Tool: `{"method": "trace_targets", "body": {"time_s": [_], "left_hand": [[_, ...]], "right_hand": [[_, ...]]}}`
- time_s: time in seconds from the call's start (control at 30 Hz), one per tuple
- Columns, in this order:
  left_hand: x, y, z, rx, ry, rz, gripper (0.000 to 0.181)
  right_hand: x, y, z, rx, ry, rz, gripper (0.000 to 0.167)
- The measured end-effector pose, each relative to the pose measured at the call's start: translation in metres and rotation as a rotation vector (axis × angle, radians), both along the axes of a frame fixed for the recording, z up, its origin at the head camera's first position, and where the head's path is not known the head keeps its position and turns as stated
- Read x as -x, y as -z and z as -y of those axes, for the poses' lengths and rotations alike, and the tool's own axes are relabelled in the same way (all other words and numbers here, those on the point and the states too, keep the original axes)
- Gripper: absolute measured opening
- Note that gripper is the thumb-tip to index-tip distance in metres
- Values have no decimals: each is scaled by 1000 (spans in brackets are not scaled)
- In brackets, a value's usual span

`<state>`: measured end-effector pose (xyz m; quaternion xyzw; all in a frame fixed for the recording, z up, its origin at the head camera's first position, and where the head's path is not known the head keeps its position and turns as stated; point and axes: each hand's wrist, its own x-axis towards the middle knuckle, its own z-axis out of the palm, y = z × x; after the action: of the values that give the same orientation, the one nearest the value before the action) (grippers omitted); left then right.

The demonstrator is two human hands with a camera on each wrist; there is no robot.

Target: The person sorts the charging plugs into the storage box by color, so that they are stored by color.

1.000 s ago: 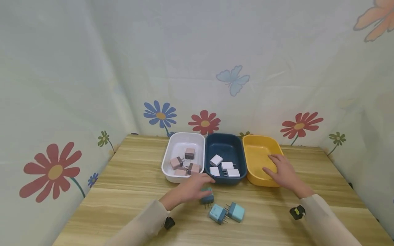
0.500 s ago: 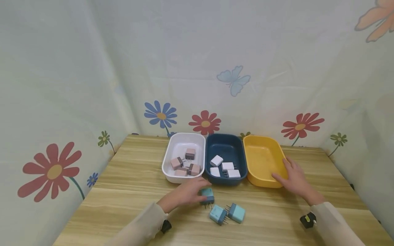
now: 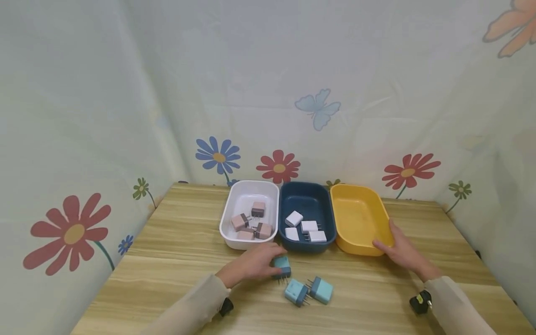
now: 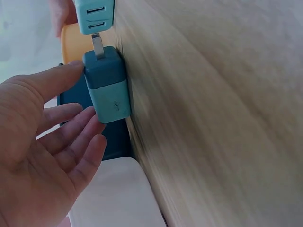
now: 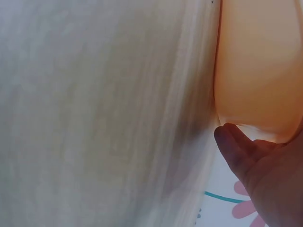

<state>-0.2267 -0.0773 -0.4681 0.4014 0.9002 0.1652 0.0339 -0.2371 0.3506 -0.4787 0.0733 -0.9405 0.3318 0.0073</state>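
My left hand (image 3: 256, 263) is at a teal charger plug (image 3: 282, 267) with a darker blue prong end. In the left wrist view, the thumb (image 4: 71, 71) meets the plug's (image 4: 108, 90) blue end, while the loosely bent fingers lie beside its lighter end without closing round it. Two similar plugs, one (image 3: 296, 291) and another (image 3: 321, 289), lie nearer on the table. My right hand (image 3: 404, 249) holds the front right corner of the yellow bin (image 3: 364, 246), thumb at the front and fingers along the side; in the right wrist view, the fingers are against the bin (image 5: 260, 71).
A white bin (image 3: 228, 228) holds several pink-and-brown plugs (image 3: 264, 230). Beside it, a dark blue bin (image 3: 307, 197) contains several white plugs (image 3: 317, 236). All three bins stand side by side on the wooden table (image 3: 176, 265), before a flowered curtain (image 3: 251, 93).
My right hand has moved from above the yellow bin to its front right corner. My left hand has lowered slightly and drawn closer to the teal charger plug.
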Motion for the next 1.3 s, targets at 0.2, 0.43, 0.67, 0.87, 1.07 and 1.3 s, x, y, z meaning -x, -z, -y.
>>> {"method": "trace_targets", "body": {"time_s": [0.2,0.43,0.67,0.87,1.07,1.3], "left_hand": [[1,0,-2,26,-4,9,48],[0,-1,-5,96,-16,-35,48],[0,-3,-7,123,-11,-49,48],[0,-2,-7,138,-2,-35,51],[1,-1,-7,131,-13,31,54],[3,2,-7,136,-22,36,48]], "right_hand": [[1,4,-3,5,-7,-11,99],[2,2,-4,14,-9,-17,100],[0,0,-3,30,-12,-2,100],[-1,2,-4,1,-32,-33,97],[-1,3,-4,-2,-34,-49,97],[1,3,-4,-12,-36,-54,97]]}}
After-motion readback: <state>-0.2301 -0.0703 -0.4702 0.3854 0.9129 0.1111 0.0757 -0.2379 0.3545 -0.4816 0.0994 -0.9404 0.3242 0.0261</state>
